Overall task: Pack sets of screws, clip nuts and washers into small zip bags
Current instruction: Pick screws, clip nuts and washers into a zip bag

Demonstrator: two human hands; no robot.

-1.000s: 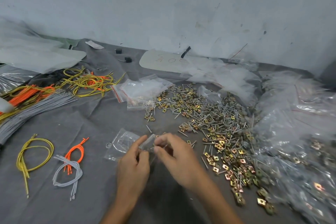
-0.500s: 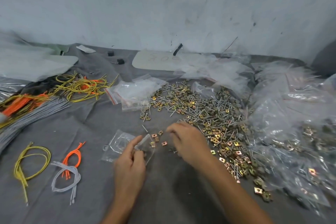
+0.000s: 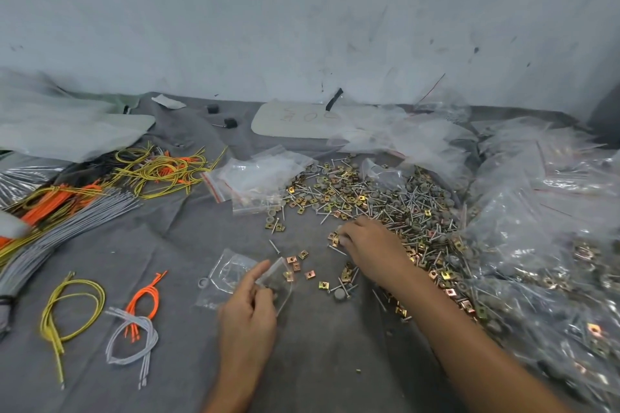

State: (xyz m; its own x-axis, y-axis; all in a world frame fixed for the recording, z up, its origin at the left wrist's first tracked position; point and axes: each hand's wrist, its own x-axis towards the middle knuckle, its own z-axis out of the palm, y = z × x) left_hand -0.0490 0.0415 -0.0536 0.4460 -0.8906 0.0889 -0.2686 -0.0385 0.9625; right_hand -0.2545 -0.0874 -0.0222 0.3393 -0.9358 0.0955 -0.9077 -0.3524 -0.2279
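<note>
While your left hand (image 3: pixel 248 308) pinches the zip bag (image 3: pixel 281 280), right hand (image 3: pixel 369 248) curls over clip nuts (image 3: pixel 333 237), grip unclear; count them.

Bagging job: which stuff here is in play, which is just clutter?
In play: left hand gripping a small clear zip bag; right hand at the heap of silver screws, brass clip nuts and grey washers; stack of empty red-striped zip bags.
Clutter: looped yellow wire bundle; two small black blocks; white oval card.

Hardware pile (image 3: pixel 369 204) centre-right on the cloth (image 3: pixel 318 362), filled bags (image 3: pixel 553 245) right of it, wire bundles (image 3: pixel 67 211) left
</note>
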